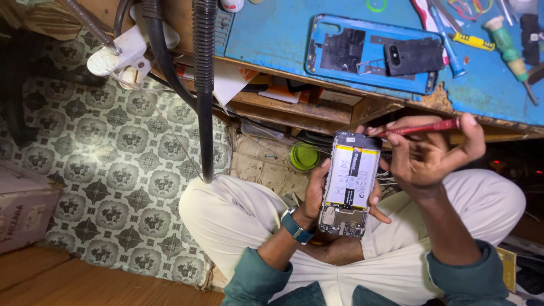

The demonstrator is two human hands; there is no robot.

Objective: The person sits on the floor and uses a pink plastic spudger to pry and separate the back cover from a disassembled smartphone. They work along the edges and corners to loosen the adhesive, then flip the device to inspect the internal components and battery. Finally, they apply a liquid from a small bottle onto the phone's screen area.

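Floor (113, 147): patterned green-and-cream covering, far left, with a cardboard box (22, 204) at the left edge.
Tabletop (272, 34): blue work surface along the far side, its wooden edge just beyond the hands.
Person: seated cross-legged in pale trousers (238, 221) and teal sleeves, hands held above the lap.
Hoses (203, 85): a ribbed black one and a smooth black one hang down from the tabletop, left of the hands.
Blue back cover (374, 54): lies flat on the tabletop, inside up, with black parts in it, far from the hands.
Opened phone (348, 184): held upright in front of the lap, back off, white battery and circuit board exposed. It looks light and stiff but fragile; the bare board and battery should not be pressed, so the side edges are the place to hold it.
Left hand (317, 198): fingers wrapped round the phone from behind and the left edge, clenched on it; a blue watch sits at the wrist.
Right hand (430, 156): fingers pinching a red tool (422, 128), its tip at the phone's far edge; lower fingers touch the phone's right side.
Green lid (304, 156): round, just left of the phone, below the tabletop.
Screwdrivers (510, 51): green-handled and blue ones, far right on the tabletop.
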